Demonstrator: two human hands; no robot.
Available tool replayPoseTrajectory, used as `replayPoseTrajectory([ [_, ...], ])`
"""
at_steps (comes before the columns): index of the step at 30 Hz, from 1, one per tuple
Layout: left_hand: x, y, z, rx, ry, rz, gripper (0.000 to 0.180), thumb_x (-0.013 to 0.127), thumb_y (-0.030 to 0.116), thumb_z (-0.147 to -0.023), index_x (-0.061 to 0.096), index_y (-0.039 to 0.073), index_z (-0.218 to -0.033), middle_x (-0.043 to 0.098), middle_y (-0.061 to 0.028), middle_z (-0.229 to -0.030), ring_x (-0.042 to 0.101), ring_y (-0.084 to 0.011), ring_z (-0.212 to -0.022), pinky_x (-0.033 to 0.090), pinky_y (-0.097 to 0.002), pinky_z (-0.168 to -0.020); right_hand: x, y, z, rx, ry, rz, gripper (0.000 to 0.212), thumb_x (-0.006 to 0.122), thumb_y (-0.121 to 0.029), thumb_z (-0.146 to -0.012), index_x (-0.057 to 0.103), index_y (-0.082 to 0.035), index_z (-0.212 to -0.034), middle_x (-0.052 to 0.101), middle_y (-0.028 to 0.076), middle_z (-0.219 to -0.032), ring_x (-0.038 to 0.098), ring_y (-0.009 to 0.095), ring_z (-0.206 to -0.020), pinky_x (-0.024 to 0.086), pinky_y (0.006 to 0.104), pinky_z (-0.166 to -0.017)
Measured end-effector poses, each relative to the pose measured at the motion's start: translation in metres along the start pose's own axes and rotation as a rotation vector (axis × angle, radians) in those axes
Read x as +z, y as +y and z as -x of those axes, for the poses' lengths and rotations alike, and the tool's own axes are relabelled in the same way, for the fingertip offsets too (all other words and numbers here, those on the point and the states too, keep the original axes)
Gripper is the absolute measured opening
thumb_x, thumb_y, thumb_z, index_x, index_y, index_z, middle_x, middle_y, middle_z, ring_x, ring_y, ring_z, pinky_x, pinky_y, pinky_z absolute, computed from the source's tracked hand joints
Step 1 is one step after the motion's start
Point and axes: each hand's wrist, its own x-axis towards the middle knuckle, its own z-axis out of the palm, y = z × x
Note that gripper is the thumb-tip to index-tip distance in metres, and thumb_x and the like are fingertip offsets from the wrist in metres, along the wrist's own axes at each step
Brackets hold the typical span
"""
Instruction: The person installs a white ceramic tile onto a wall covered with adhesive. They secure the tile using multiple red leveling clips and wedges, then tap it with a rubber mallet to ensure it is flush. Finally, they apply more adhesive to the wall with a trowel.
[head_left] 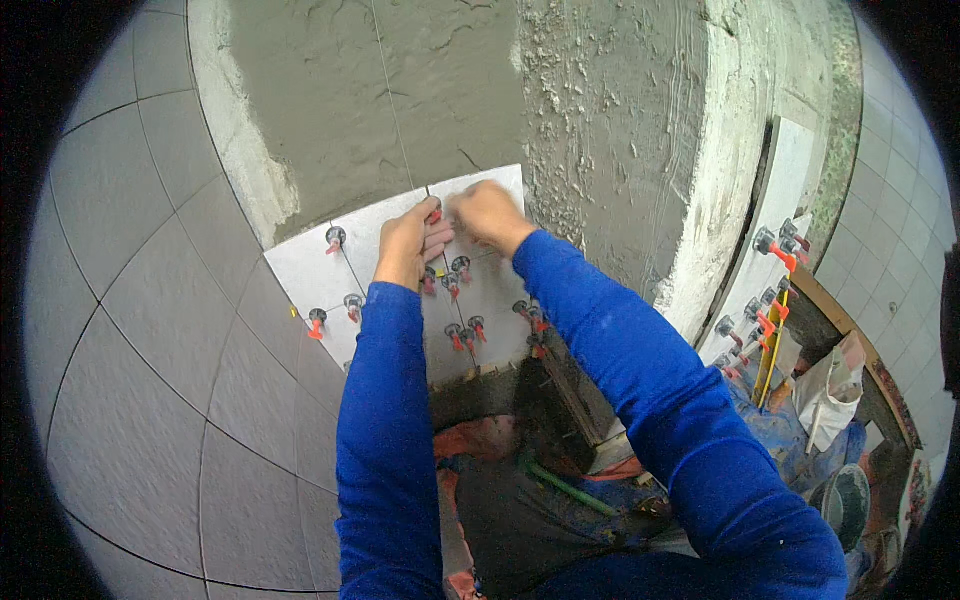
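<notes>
My left hand (405, 245) pinches a red levelling clip (433, 214) at the top of the joint between two pale grey wall tiles. The left tile (295, 272) and the right tile (497, 295) sit side by side on the wall. My right hand (487, 215) rests curled on the upper edge of the right tile, right beside the left hand; its fingertips are hidden. Both arms wear blue sleeves. Several more red-and-grey clips (461, 267) stick out of the joints below.
Bare grey mortar (350, 90) covers the wall above, with a thin vertical string (393, 120) across it. Finished grey tiling (140, 300) fills the left. On the right: a tiled pier side with clips (768, 243), a yellow level (770, 345), a white bag (830, 390), a bucket (845, 497). A green pipe (572, 491) lies below.
</notes>
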Motion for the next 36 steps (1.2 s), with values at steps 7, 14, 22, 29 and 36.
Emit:
replayPoseTrajectory([
  [7,0.006,-0.002,0.015,-0.037,-0.003,0.078,0.033,0.051,0.040,-0.102,0.067,0.011,-0.100,0.077,-0.0148,-0.103,0.075,-0.0218,-0.087,0.058,-0.0321,-0.071,-0.024,0.035,-0.002,0.005,0.504,0.173,0.055,0.075,-0.030,-0.080,0.063,0.010,-0.117,0.066,0.033,-0.116,0.067,0.048,-0.108,0.053,0.0511,-0.098],
  [14,0.001,-0.011,0.017,0.010,-0.014,0.110,0.038,0.048,0.038,-0.105,0.067,0.005,-0.110,0.075,-0.0184,-0.110,0.074,-0.0257,-0.094,0.059,-0.0360,-0.079,-0.030,0.048,-0.016,0.038,0.249,-0.141,0.062,0.079,-0.029,-0.072,0.064,0.013,-0.116,0.058,0.036,-0.130,0.060,0.048,-0.119,0.051,0.0463,-0.102],
  [22,-0.005,-0.013,0.011,0.002,-0.026,0.117,0.042,0.045,0.037,-0.107,0.066,0.001,-0.115,0.074,-0.0195,-0.111,0.074,-0.0252,-0.097,0.059,-0.0339,-0.079,-0.027,0.053,-0.007,-0.102,0.384,-0.063,0.073,0.081,-0.031,-0.070,0.060,0.012,-0.126,0.056,0.037,-0.131,0.056,0.048,-0.124,0.046,0.0447,-0.108],
  [29,-0.002,-0.033,0.017,0.088,-0.028,0.110,0.044,0.045,0.033,-0.108,0.062,-0.005,-0.123,0.072,-0.0222,-0.114,0.074,-0.0284,-0.098,0.062,-0.0339,-0.080,-0.017,0.053,-0.005,-0.117,0.437,-0.160,0.078,0.081,-0.033,-0.072,0.058,0.009,-0.133,0.049,0.036,-0.140,0.055,0.047,-0.126,0.045,0.0446,-0.109],
  [36,0.008,-0.040,0.019,-0.030,-0.351,0.722,0.053,0.036,0.040,-0.111,0.045,0.000,-0.144,0.049,-0.0237,-0.150,0.049,-0.0329,-0.139,0.038,-0.0487,-0.117,-0.013,0.045,0.003,-0.203,0.305,-0.240,0.083,0.086,-0.045,-0.070,0.058,-0.004,-0.136,0.046,0.033,-0.137,0.058,0.047,-0.122,0.049,0.0465,-0.104],
])
